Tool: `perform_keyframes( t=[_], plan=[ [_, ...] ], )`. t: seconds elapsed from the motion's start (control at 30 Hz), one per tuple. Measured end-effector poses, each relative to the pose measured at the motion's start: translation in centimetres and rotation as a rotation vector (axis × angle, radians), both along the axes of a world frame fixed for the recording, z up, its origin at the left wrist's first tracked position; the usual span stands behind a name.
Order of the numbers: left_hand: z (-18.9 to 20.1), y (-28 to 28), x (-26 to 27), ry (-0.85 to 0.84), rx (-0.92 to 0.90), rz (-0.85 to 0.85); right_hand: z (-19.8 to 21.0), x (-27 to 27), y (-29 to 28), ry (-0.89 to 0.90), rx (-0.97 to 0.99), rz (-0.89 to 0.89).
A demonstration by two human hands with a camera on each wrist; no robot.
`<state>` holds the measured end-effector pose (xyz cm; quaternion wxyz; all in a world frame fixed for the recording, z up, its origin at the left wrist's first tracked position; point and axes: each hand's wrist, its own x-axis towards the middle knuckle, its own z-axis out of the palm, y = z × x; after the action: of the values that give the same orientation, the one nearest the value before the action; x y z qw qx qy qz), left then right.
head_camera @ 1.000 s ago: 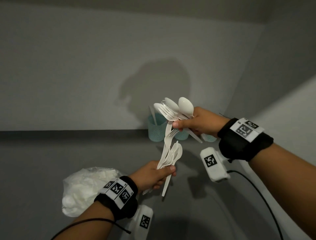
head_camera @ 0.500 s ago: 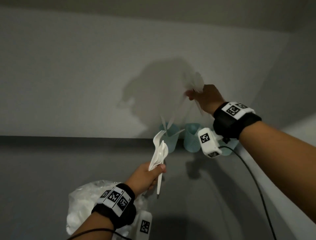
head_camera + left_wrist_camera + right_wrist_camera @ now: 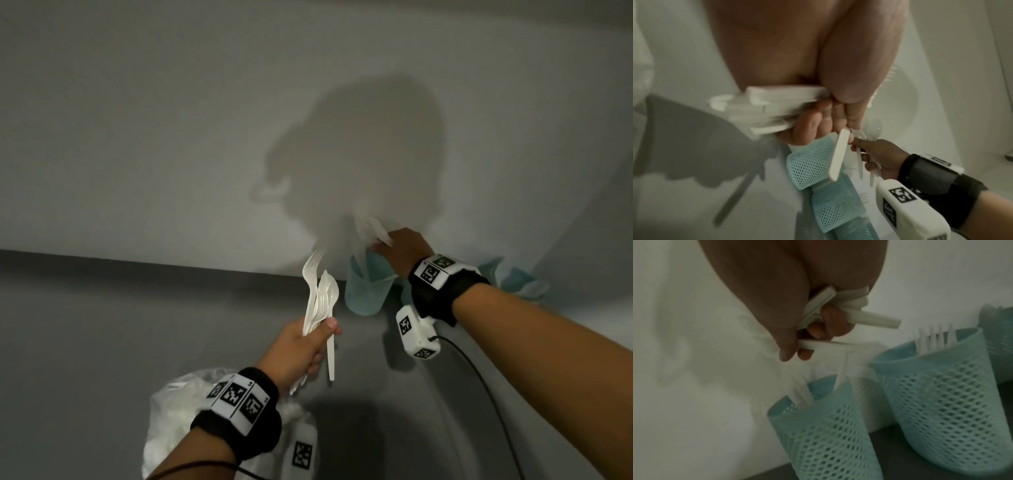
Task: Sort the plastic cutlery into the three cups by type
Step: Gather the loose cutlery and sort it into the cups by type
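My left hand (image 3: 322, 339) grips a bundle of white plastic forks and spoons (image 3: 320, 298) upright over the grey table; their handles (image 3: 777, 105) stick out of my fist. My right hand (image 3: 383, 245) holds several blurred white pieces (image 3: 373, 229) just above the leftmost teal mesh cup (image 3: 363, 291); their handles (image 3: 869, 318) cross in my fingers. That left cup (image 3: 828, 426) has blurred white pieces in it. The middle cup (image 3: 941, 386) holds forks (image 3: 933, 339). A third cup (image 3: 999, 337) shows at the right edge.
The cups stand in a row against the white wall (image 3: 171, 137). A crumpled clear plastic bag (image 3: 178, 421) lies on the grey table (image 3: 102, 342) under my left forearm. A black cable (image 3: 479, 377) trails from the right wrist camera.
My right hand pulled pieces from the left hand's bundle, lifted them high, then brought them down over the leftmost cup. The left hand kept its bundle and barely moved.
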<state>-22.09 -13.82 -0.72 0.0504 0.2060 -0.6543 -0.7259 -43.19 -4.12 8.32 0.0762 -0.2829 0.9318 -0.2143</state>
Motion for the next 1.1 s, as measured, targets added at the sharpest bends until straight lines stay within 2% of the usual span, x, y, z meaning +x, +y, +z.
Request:
perform_keyframes(
  t=[0.1,0.2,0.37,0.47,0.57,0.67,0.83,0.93,1.1],
  plan=[
    [0.5,0.4,0.0,0.042,0.072,-0.004,1.3,1.9,1.5,-0.055,-0.196,0.040],
    [1.7,1.4,-0.2,0.100,0.121,-0.051,1.6,6.0,3.8,-0.267,-0.429,0.107],
    [3.4,4.3,-0.4,0.145,0.112,-0.203,-0.1,11.9,7.7,-0.537,-0.609,0.239],
    [3.7,6.1,-0.3,0.163,0.104,-0.251,-0.2,13.3,9.6,-0.595,-0.752,0.171],
    [3.6,7.3,-0.6,0.182,0.094,-0.170,-0.7,13.8,11.2,-0.641,-0.864,0.022],
    [3.9,8.4,-1.0,0.199,0.107,-0.099,-1.4,14.1,12.3,-0.628,-0.949,-0.077],
    [4.4,9.5,-1.0,0.209,0.174,-0.099,-1.5,15.0,12.8,-0.545,-1.084,-0.175],
    [4.2,9.7,-0.7,0.193,0.224,-0.123,-1.6,15.1,13.3,-0.467,-1.059,-0.192],
    [4.4,10.3,-0.1,0.162,0.277,-0.227,-2.0,15.2,13.8,-0.444,-1.029,-0.219]
  ],
)
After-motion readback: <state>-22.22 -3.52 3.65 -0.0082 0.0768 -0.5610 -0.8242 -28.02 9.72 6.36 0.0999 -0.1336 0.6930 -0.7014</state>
